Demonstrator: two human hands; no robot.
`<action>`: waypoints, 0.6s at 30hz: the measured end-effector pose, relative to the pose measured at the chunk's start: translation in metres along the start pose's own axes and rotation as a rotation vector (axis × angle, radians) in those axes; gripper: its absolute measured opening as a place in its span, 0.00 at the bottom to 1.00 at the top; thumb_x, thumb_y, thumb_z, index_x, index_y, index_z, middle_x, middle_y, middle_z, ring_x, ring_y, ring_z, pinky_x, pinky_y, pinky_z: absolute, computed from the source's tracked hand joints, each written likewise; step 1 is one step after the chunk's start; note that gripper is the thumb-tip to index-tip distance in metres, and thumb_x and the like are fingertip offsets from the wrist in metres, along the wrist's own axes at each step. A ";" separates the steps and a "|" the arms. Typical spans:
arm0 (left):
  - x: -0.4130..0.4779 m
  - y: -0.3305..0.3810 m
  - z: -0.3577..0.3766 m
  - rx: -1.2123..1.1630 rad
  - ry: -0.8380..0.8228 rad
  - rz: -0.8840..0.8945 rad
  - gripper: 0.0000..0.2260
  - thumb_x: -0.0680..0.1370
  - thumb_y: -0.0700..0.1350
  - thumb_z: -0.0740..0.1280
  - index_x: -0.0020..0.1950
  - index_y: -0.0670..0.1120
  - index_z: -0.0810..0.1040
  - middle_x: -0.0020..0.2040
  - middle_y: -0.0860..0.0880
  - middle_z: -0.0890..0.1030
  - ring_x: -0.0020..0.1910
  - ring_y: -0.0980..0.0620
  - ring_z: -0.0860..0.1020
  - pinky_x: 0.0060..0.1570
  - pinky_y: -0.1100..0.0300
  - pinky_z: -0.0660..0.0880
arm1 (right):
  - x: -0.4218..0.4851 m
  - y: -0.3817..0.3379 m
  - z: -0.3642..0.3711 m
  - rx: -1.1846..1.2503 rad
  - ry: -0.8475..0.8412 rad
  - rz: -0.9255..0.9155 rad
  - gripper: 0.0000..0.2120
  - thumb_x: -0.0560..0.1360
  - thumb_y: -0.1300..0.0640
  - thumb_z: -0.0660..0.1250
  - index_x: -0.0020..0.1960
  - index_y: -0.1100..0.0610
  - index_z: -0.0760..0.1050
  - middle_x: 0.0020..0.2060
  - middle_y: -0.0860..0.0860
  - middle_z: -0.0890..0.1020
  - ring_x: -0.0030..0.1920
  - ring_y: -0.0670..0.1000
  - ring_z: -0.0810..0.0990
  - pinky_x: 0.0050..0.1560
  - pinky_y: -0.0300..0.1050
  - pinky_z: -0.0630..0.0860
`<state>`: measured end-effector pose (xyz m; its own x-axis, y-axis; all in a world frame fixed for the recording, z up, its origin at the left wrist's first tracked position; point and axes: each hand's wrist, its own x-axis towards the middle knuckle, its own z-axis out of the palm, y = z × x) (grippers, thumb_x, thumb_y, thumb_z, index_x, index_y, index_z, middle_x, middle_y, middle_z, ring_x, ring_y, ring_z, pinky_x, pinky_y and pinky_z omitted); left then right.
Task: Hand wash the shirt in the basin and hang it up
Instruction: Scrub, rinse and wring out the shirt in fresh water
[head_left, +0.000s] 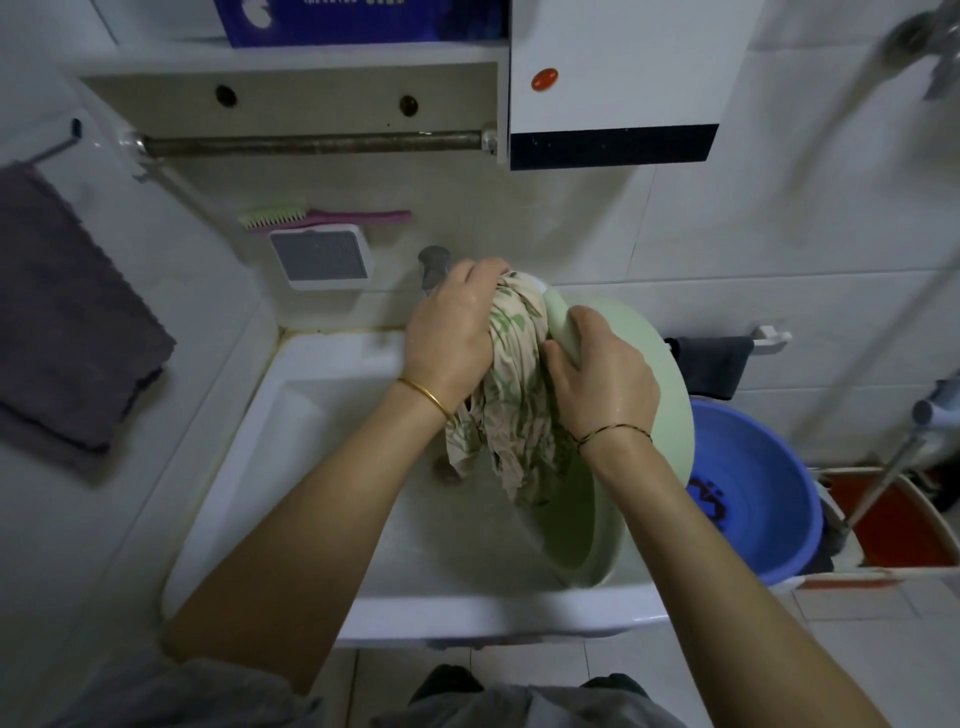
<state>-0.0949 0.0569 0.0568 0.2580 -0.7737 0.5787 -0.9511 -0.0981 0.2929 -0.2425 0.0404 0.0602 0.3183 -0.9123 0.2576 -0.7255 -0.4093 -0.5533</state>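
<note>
Shirt (511, 395): cream, green leaf print. Basin (672, 410): pale green. Tub (763, 467): bright blue. Towel (67, 322): dark grey-purple. Brush (322, 215): pink handle, light green bristles. Sink (291, 415): white.

Left hand (451, 338), right hand (605, 376) (both gripping).

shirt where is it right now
In the head view the shirt hangs at centre above the white sink, bunched in the left hand, against the tilted green basin whose rim the right hand grips.
</note>
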 end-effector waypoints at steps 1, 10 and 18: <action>0.000 0.000 -0.001 -0.004 0.002 -0.004 0.19 0.73 0.34 0.64 0.62 0.48 0.73 0.54 0.46 0.76 0.47 0.42 0.76 0.38 0.49 0.75 | -0.001 -0.001 -0.001 -0.008 0.003 -0.010 0.14 0.80 0.49 0.58 0.61 0.55 0.68 0.43 0.54 0.78 0.45 0.60 0.77 0.41 0.48 0.69; -0.001 0.003 -0.006 -0.028 0.031 -0.006 0.20 0.72 0.32 0.64 0.62 0.47 0.73 0.55 0.45 0.76 0.48 0.42 0.76 0.38 0.51 0.73 | -0.006 -0.003 -0.005 -0.052 0.004 -0.025 0.13 0.80 0.49 0.57 0.61 0.55 0.67 0.39 0.50 0.71 0.40 0.56 0.71 0.39 0.47 0.67; -0.001 0.011 -0.008 -0.040 0.040 -0.011 0.20 0.72 0.33 0.64 0.62 0.47 0.73 0.55 0.46 0.76 0.48 0.42 0.77 0.39 0.52 0.73 | -0.007 0.000 -0.009 -0.054 0.023 -0.037 0.13 0.80 0.50 0.57 0.61 0.55 0.67 0.41 0.52 0.75 0.43 0.59 0.76 0.40 0.47 0.68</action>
<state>-0.1039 0.0619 0.0654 0.2755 -0.7472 0.6048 -0.9409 -0.0805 0.3291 -0.2499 0.0470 0.0654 0.3318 -0.8958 0.2958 -0.7456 -0.4411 -0.4994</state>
